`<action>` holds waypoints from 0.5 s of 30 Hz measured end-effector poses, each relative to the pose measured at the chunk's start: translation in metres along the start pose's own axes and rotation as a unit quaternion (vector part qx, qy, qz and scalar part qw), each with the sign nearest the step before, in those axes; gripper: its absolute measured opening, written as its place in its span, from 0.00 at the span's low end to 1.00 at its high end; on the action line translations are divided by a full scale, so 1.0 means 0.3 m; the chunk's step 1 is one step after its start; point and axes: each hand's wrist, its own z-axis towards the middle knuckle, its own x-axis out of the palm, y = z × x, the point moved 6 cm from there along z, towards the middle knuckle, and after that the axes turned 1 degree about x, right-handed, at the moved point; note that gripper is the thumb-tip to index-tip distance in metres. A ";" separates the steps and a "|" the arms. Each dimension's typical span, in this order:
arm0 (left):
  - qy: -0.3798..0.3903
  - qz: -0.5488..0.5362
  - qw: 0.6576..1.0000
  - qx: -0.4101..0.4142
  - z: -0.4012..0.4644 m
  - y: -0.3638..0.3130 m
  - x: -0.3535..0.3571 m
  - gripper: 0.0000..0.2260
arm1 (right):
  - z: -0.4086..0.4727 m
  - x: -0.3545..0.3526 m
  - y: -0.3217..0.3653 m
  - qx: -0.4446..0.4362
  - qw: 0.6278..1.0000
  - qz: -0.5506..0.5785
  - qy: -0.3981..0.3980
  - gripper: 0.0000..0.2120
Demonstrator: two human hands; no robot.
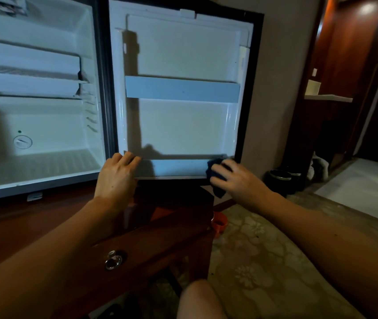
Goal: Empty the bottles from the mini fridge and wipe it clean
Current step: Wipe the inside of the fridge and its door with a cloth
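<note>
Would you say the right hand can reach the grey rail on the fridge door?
Probably yes: the right hand, gripping a dark cloth, is at the bottom shelf; nothing blocks the grey rail above.

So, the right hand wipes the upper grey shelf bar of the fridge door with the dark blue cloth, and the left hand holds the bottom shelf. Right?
Not quite. The head view shows the right hand holding the dark blue cloth at the right end of the white bottom door shelf, not on the upper grey shelf bar. The rest is right.
</note>
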 end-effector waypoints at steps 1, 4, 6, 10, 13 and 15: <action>-0.002 0.000 1.000 0.001 0.001 -0.002 -0.003 0.27 | -0.013 0.011 0.020 -0.037 0.999 0.003 0.026 0.16; -0.008 -0.005 1.000 -0.002 0.003 -0.009 -0.005 0.26 | -0.008 0.015 -0.003 0.007 0.998 0.039 0.051 0.20; -0.010 -0.011 1.000 -0.005 0.000 -0.010 -0.006 0.26 | 0.021 -0.009 -0.048 0.109 0.992 0.066 0.005 0.21; -0.013 -0.019 1.000 -0.011 -0.005 -0.001 -0.003 0.26 | 0.049 -0.019 -0.034 0.109 0.992 0.048 -0.035 0.20; -0.012 -0.020 1.000 -0.013 -0.002 -0.003 -0.004 0.26 | 0.032 0.008 0.021 -0.009 0.999 0.032 0.024 0.19; -0.010 -0.023 1.000 -0.018 -0.001 -0.009 -0.007 0.26 | 0.042 0.004 0.011 -0.005 0.999 0.029 0.038 0.20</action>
